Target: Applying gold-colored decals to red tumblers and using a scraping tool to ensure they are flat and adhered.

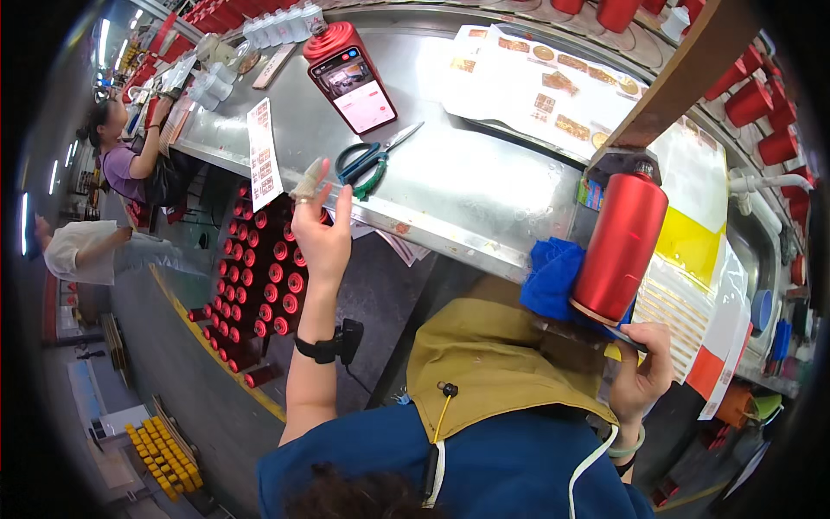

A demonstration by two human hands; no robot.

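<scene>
My left hand (322, 238) is raised at the bench's front edge, its fingers apart and holding nothing; a pale cover sits on one fingertip. Beside it are a pair of scissors (370, 164) with dark handles and a white strip of gold-and-red stickers (263, 160) hanging over the edge. My right hand (647, 368) pinches a thin, flat, dark tool (629, 337) at the lower rim of a red metallic bottle (624, 242). The bottle lies tilted, its neck against a wooden post (670, 73), with a blue cloth (552, 278) next to it.
A phone (354, 91) leans on a red round object on the metal bench (450, 186). Sticker sheets (553, 82) lie at the back. Many red bottles (255, 277) stand below on the left. Two people (125, 164) are farther left. A sink (765, 259) is at right.
</scene>
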